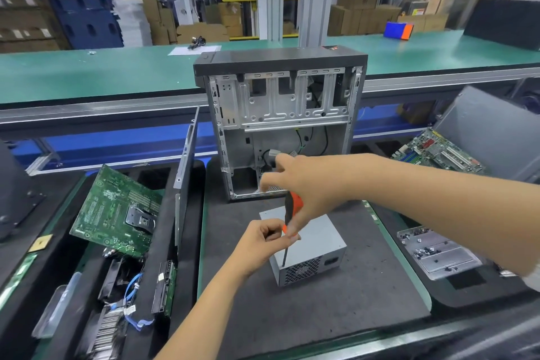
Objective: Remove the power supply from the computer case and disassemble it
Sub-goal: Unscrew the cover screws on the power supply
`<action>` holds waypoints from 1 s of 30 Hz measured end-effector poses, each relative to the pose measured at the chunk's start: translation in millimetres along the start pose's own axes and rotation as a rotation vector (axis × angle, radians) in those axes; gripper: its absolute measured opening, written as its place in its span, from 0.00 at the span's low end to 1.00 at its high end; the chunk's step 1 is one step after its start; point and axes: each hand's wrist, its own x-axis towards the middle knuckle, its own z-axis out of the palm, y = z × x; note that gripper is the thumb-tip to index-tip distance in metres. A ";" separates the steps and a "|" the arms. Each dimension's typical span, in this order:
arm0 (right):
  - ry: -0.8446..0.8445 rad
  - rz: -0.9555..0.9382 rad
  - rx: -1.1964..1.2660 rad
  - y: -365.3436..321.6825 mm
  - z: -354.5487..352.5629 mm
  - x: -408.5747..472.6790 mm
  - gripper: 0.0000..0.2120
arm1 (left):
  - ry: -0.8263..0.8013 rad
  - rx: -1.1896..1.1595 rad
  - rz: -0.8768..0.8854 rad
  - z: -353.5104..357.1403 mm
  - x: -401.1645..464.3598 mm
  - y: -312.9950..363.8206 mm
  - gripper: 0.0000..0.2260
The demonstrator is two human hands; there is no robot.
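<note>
1. At the left, a green circuit board [117,210] is leaned in a dark tray [17,245] (cables and drives lie below it).
2. The left hand [264,238] is curled round the screwdriver [289,225] shaft; the right hand [304,184] grasps its orange handle.
3. The power supply [309,251] is already out, set on the mat before the computer case [280,123]; disassembly is judged barely begun.
4. At the right, loose screws are held in a parts tray [438,254].

PSU [314,238]: silver-grey, meshed front, at 6 o'clock;
Screwdriver [293,207]: orange-and-black handle;
Case [279,96]: black top, bare-metal inside, at 12;
Motherboard [117,210]: green, at 9;
Mat [336,316]: dark grey
</note>
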 end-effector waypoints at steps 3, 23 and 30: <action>0.120 0.166 -0.144 -6.5 4.6 5.8 0.27 | -0.013 0.009 -0.019 1.9 -1.6 2.4 0.05; -0.048 -0.090 0.137 3.9 11.3 -1.7 0.22 | -0.023 0.014 0.001 3.7 2.2 1.3 0.07; 0.142 0.079 -0.202 -5.7 17.7 9.3 0.16 | -0.020 0.031 -0.028 2.3 2.8 -1.2 0.11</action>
